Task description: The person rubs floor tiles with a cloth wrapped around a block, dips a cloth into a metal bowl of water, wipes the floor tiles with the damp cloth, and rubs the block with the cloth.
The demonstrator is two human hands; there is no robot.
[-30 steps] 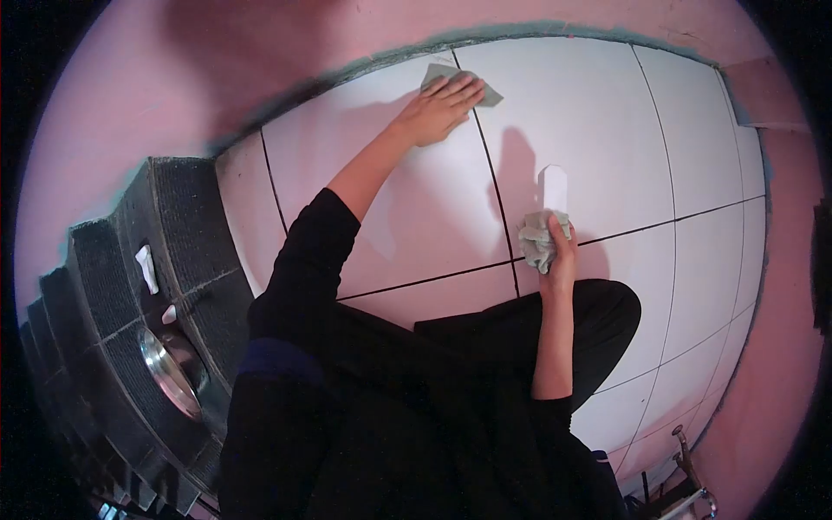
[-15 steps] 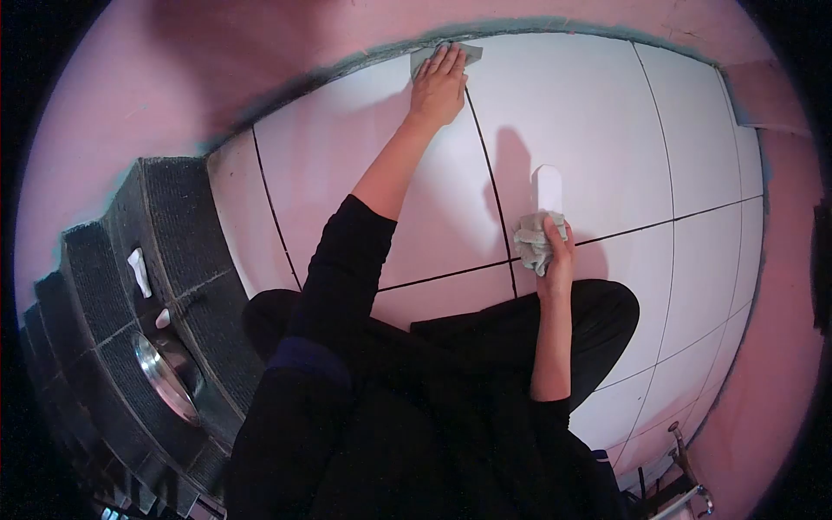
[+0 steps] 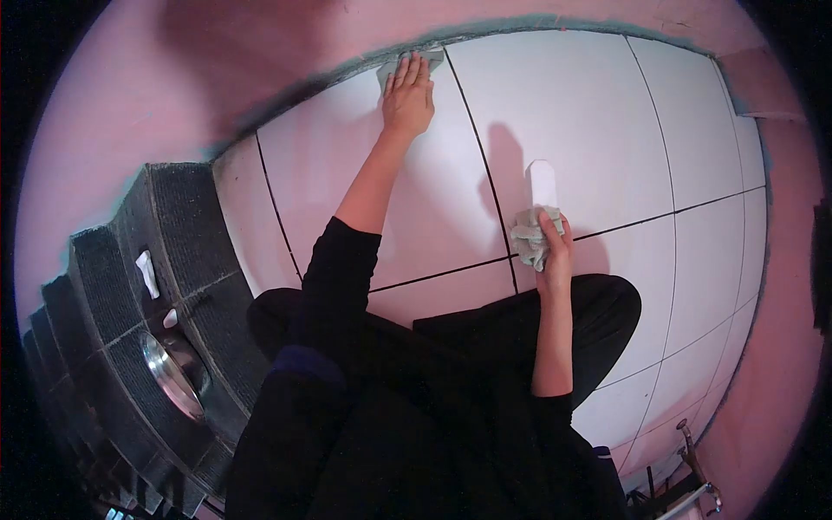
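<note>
My left hand [image 3: 408,106] lies flat with its fingers stretched out on a grey-green cloth [image 3: 383,76], pressing it to the tiled floor [image 3: 572,104] along the foot of the pink wall. Closer to my knees, my right hand [image 3: 556,251] is closed around a crumpled pale green-grey cloth [image 3: 526,239]. A long white object [image 3: 542,184] with a cut-cornered end sticks out beyond this cloth. Its lower part is covered, so its kind is unclear. A matching shadow falls on the tile to its left, apart from it.
Dark ribbed steps [image 3: 192,217] descend on my left. On them are a shiny metal dish [image 3: 173,377], a white item [image 3: 147,275] and a smaller pale piece [image 3: 170,318]. Pink wall [image 3: 277,52] borders the floor ahead. Metal fittings [image 3: 691,455] stand at lower right.
My left hand and the cloth under it have slid left along the wall's foot, off the dark tile joint. My right hand stays nearly in place with its cloth and the white object.
</note>
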